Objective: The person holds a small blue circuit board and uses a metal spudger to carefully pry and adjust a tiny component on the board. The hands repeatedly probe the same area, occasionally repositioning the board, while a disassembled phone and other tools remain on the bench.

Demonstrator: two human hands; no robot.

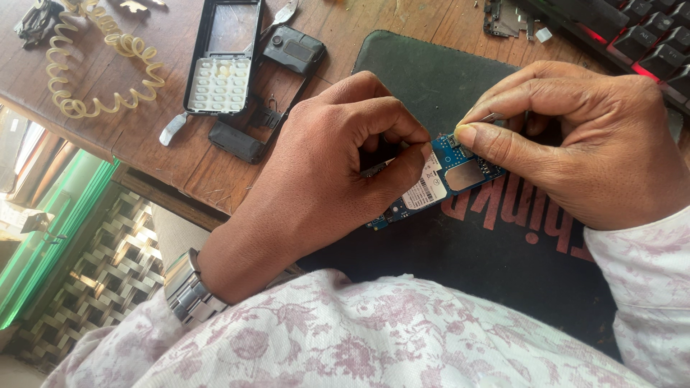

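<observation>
Item: blue circuit board (451,172), lying on a dark mat (431,79) on the wooden worktop (172,154). I see my left hand (338,154) clenched, pinning the board's near end. My right hand (575,140) pinches a thin metal tool (493,116) against the board's upper edge. Also present: phone casing parts (237,79), coiled cord (100,65), keyboard (640,39).

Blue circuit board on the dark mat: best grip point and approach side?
Judging by its pose, take the blue circuit board by its long edges near the lower-left end, coming from the left. It lies flat on the dark mat, components facing up. The left hand already pinches that end, while the right hand covers the upper-right end with a thin metal tool.
</observation>
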